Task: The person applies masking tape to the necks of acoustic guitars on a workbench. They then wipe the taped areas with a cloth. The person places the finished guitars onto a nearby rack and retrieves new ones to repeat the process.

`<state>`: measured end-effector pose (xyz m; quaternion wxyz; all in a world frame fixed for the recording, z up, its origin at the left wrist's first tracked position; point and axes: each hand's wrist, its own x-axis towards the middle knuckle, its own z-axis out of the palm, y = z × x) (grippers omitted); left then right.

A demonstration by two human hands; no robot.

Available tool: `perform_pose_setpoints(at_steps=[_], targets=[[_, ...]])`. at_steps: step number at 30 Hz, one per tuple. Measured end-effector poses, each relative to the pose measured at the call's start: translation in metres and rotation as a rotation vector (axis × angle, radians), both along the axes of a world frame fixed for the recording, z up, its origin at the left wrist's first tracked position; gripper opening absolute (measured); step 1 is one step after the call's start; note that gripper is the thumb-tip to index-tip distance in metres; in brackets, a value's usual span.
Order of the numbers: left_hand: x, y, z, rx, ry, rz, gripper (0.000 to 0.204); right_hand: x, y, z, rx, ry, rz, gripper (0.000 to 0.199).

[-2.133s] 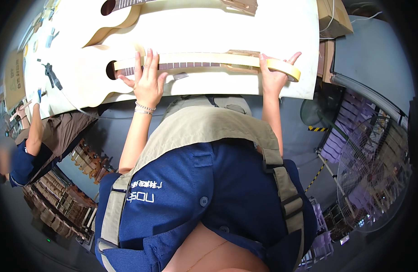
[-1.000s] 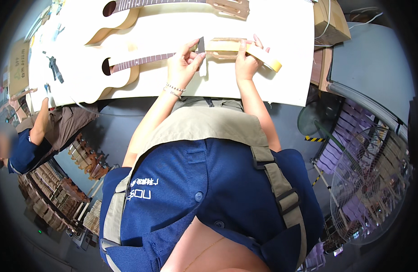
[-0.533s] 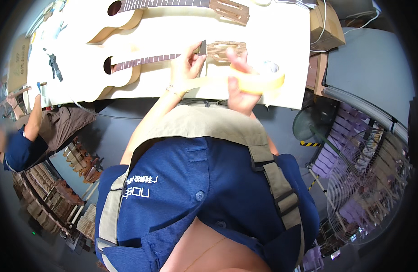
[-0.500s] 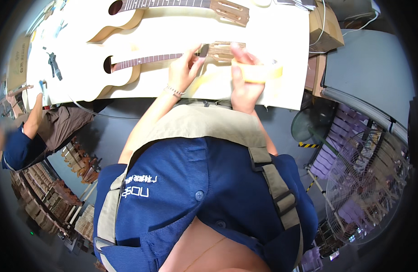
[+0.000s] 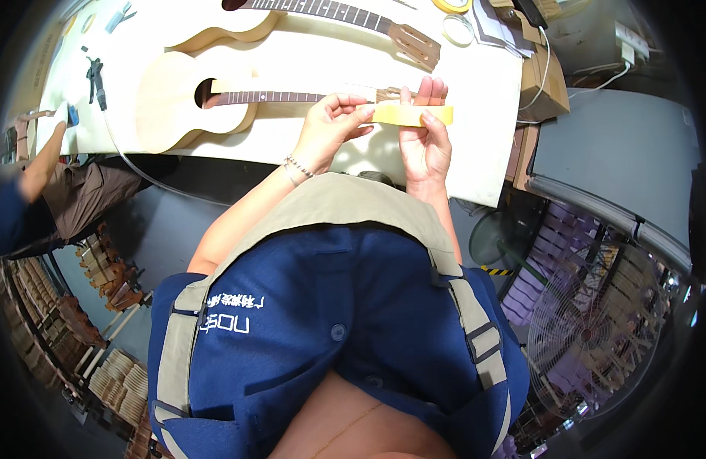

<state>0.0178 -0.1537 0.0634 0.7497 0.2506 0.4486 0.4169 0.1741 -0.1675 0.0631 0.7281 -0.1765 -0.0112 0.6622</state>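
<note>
Spanning left hand (image 5: pixel 323 133) and right hand (image 5: pixel 425 151), yellow tape (image 5: pixel 400 115) pinched by both

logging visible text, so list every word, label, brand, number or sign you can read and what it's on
Navy shirt: two lines of white lettering, not copied here.
Papers at the table's upper right: any print too small to read.
Cardboard at the left edge: any marking too blurred to read.
Yellow tape and nearer guitar: none seen.
</note>
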Motion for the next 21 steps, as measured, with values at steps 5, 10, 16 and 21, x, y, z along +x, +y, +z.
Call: perform_pose_setpoints(at_steps=[5, 10, 16, 21], targets=[[-0.063, 0.001, -0.021, 0.378, 0.315, 0.023, 0.008, 0.031, -0.002, -0.033, -0.003, 0.339, 0.134, 0.064], [-0.201, 0.026, -0.041, 0.255, 0.688, 0.202, 0.011, 0.079, 0.003, -0.047, 0.016, -0.071, -0.277, 0.054], [-0.231, 0.049, -0.065, 0.44, 1.239, 0.196, 0.022, 0.037, 0.025, -0.057, 0.053, -2.524, -0.101, 0.095], [-0.231, 0.052, -0.062, 0.496, 1.207, 0.087, 0.016, 0.038, 0.027, -0.055, -0.104, -2.288, -0.064, 0.101]])
